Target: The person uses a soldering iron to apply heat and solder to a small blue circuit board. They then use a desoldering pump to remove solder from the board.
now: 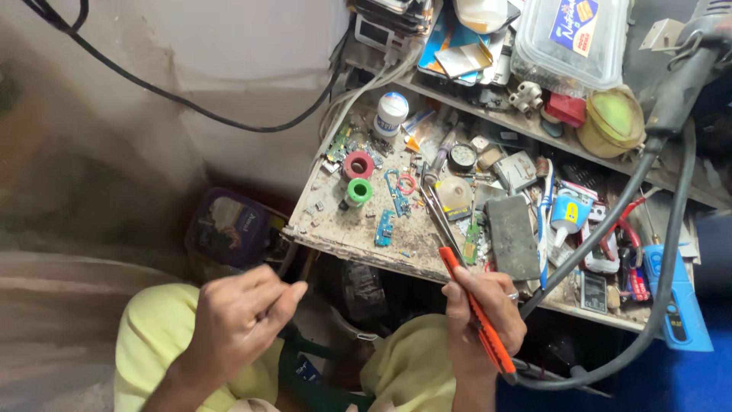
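Clearly, right hand [482, 309] grips one soldering iron [467, 294]; left hand [240, 317] pinches nothing visible.

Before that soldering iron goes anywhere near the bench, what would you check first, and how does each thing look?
1. Right hand has a firm grip on the orange soldering iron: ok.
2. Iron's metal tip clear of the plastic spools: ok, it lies beside them.
3. Black cord free of snags: not ok, it loops over the cluttered bench.
4. Left hand away from the tip: ok, it is off the bench.
5. What the left hand pinches: cannot tell.
6. Iron hot or cold: cannot tell.
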